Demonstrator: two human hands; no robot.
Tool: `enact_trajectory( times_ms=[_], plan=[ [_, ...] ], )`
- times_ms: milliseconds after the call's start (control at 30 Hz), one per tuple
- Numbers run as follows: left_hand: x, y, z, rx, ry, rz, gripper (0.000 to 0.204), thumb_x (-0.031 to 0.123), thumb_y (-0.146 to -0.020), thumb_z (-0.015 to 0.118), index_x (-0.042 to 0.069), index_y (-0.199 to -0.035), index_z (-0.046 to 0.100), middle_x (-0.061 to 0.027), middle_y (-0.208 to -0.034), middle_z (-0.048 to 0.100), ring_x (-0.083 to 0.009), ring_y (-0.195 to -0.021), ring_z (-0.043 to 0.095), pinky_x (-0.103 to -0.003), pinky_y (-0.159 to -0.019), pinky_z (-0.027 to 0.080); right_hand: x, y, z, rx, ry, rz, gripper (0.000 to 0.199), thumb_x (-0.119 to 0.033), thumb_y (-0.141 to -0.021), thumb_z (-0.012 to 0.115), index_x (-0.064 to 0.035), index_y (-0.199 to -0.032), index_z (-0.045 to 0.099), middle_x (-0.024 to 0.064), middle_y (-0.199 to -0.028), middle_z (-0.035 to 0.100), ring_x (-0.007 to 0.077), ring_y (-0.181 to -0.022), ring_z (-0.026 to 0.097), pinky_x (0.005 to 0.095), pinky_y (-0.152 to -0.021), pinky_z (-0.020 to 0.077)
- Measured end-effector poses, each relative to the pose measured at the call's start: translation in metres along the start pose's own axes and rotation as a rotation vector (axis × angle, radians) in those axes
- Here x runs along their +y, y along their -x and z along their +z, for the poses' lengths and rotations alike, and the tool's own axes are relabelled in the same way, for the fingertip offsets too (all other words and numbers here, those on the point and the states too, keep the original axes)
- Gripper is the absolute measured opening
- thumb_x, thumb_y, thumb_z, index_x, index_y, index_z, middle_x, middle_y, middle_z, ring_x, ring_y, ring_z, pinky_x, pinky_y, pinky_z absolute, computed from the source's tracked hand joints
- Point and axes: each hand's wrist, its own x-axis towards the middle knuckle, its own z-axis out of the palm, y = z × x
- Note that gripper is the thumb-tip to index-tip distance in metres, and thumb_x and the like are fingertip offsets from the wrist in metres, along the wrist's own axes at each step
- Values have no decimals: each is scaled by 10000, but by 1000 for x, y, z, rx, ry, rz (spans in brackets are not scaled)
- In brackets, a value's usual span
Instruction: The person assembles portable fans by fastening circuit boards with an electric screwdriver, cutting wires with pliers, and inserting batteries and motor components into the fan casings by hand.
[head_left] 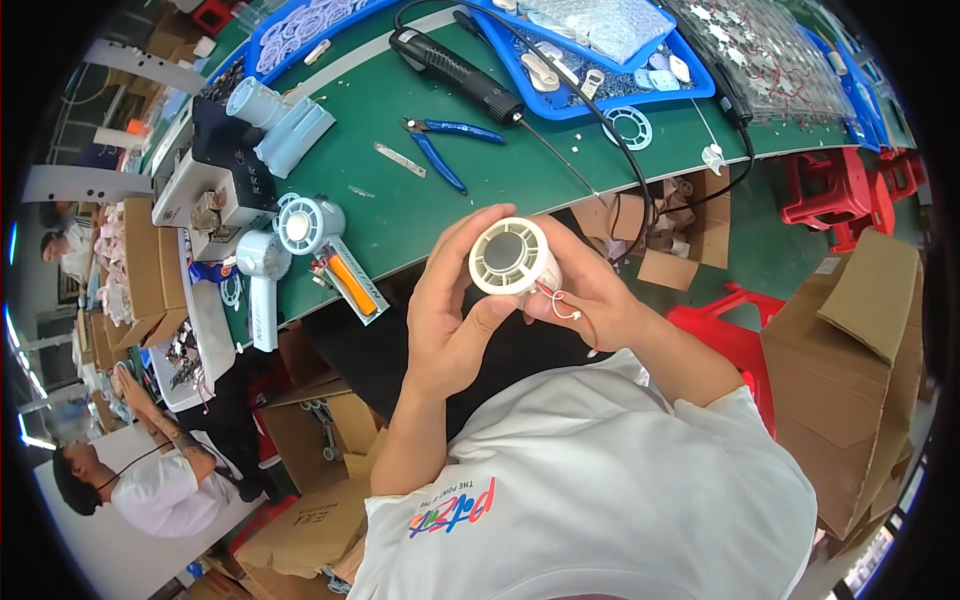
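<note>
Over the table's near edge, my left hand point(447, 320) and my right hand point(597, 287) are closed around a white handheld-fan head point(545, 268). Its round spoked grille with a dark disc in the centre faces up. Thin red and white wires point(566, 308) hang out of its side by my right fingers. Light blue fans point(308, 224) lie on the table to the left, one with an orange battery point(352, 281) showing in its opened handle. Ahead of my hands are blue-handled side cutters point(437, 150), with their handles spread, and a black electric screwdriver point(455, 73).
Blue trays point(563, 108) of small parts stand at the back of the green table point(360, 110). A black cable point(610, 130) crosses its right part. Cardboard boxes point(835, 400) and red stools point(830, 195) stand to the right. Another person point(165, 490) works at far left.
</note>
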Motion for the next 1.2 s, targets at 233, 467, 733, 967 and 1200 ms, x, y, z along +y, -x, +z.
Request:
enact_trajectory(
  times_ms=[233, 467, 733, 967, 1200],
  plan=[
    [-5, -1, 4, 0, 86, -24, 681, 183, -936, 768, -20, -1530, 504, -195, -1554, 527, -311, -1393, 542, -423, -1180, 429, -2, 2, 3, 5, 90, -70, 622, -212, -1013, 682, -31, -1557, 442, 128, -1389, 597, 243, -1204, 598, 373, -1043, 472],
    [1, -8, -1, 64, 136, 72, 695, 167, -866, 838, 6, -1473, 541, -189, -1522, 567, -312, -1364, 572, -419, -1155, 450, 2, -17, -7, -88, -352, -99, 670, -381, -987, 637, 11, -1512, 497, 150, -1381, 583, 271, -1224, 583, 390, -1040, 479],
    [9, 0, 3, -3, -618, 230, 892, 152, -884, 820, 3, -1637, 365, -209, -1410, 589, -368, -1178, 616, -440, -1030, 501, -22, -15, 1, 197, 567, -303, 785, -389, -816, 830, 32, -1428, 575, 144, -1239, 670, 258, -1015, 636, 358, -891, 518],
    [7, 12, 5, 58, -711, 229, 965, 134, -854, 805, -68, -1638, 281, -232, -1249, 620, -349, -1041, 612, -431, -945, 519, -26, -26, 14, 89, 960, -431, 463, -221, -878, 717, 56, -1238, 627, 181, -1033, 679, 311, -795, 602, 381, -748, 500],
    [11, 11, 4, 18, -754, 122, 974, 103, -842, 814, -81, -1630, 273, -212, -1146, 644, -340, -921, 629, -413, -854, 537, -24, -28, 17, 89, 975, -380, 351, -215, -938, 616, 60, -1155, 639, 194, -899, 660, 327, -693, 555, 406, -675, 463]
  ],
)
